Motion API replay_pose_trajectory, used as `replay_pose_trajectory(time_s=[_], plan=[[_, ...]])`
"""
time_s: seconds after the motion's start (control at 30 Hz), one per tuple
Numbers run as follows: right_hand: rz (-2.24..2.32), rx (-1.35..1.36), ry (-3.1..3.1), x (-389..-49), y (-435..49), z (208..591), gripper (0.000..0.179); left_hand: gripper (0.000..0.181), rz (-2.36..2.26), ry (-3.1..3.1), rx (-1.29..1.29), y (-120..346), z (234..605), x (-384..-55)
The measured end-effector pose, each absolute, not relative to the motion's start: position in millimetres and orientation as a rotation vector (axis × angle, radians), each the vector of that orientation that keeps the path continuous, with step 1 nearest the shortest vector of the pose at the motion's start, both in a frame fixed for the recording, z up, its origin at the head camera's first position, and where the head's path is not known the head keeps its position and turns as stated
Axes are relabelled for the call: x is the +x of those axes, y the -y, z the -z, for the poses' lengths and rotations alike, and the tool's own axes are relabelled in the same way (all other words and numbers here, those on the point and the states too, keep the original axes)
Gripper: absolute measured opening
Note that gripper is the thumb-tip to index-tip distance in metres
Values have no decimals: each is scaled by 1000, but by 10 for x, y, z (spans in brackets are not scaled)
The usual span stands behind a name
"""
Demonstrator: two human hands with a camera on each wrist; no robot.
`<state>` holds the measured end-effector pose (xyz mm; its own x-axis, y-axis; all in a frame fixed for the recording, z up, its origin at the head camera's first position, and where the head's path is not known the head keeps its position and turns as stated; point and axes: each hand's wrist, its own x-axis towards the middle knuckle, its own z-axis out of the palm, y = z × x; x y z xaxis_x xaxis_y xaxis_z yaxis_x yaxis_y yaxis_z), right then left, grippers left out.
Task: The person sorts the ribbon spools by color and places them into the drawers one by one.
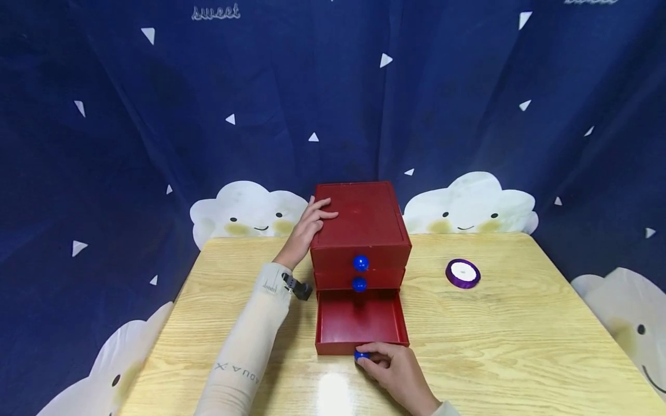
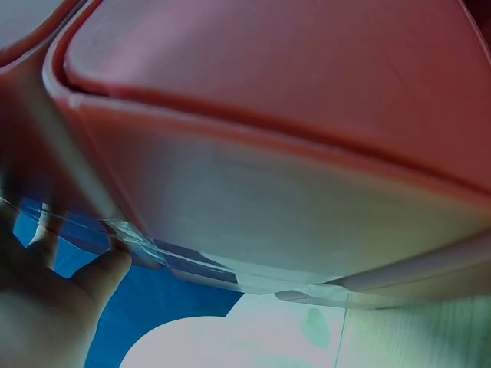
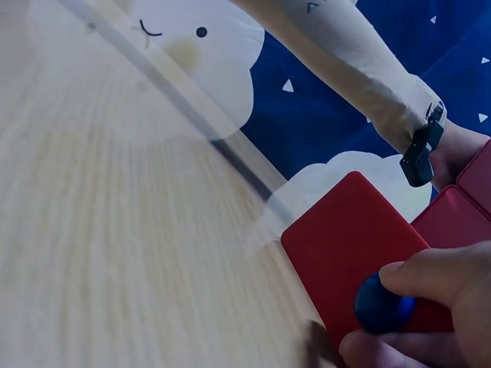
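Observation:
A red box of stacked drawers point(image 1: 359, 214) with round blue knobs stands on the table. Its bottom drawer point(image 1: 364, 320) is pulled out toward me, and its inside looks bare. My right hand point(image 1: 395, 370) pinches the blue knob point(image 3: 376, 303) of that drawer between thumb and fingers. My left hand point(image 1: 307, 228) rests against the upper left side of the box, its fingers spread over the top edge. In the left wrist view the left hand point(image 2: 57, 299) touches the side of the box near a strip of clear tape.
A spool of purple ribbon point(image 1: 463, 273) with a white centre lies right of the box. The light wood table point(image 1: 520, 346) ends at a dark blue curtain point(image 1: 291, 86) with white triangles and clouds. A small black camera point(image 1: 298, 287) is strapped to the left wrist.

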<state>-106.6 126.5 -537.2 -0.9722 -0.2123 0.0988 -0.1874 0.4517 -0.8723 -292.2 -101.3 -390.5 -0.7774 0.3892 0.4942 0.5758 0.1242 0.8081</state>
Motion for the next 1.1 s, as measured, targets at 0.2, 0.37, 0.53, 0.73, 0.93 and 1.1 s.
replay_pose_trajectory(time_s=[0.2,0.37,0.53,0.73,0.93,1.1], plan=[[1610,-356,-2606,-981,-1286,5360,18,37,1725,2236,-964,1026,3905,-2909],[1582,-359,-2569,-919,-1329,5335,20,37,1728,2252,-966,1022,3912,-2916],[1603,-451,-2542,-869,-1344,5329,21,38,1723,2255,-959,1025,3923,-2917],[1615,-522,-2531,-849,-1375,5321,22,38,1721,2264,-953,1020,3880,-2906],[1588,-499,-2508,-834,-1416,5306,23,38,1718,2260,-956,1011,3897,-2901],[1596,-483,-2466,-833,-1408,5311,22,38,1718,2264,-955,1014,3905,-2906]])
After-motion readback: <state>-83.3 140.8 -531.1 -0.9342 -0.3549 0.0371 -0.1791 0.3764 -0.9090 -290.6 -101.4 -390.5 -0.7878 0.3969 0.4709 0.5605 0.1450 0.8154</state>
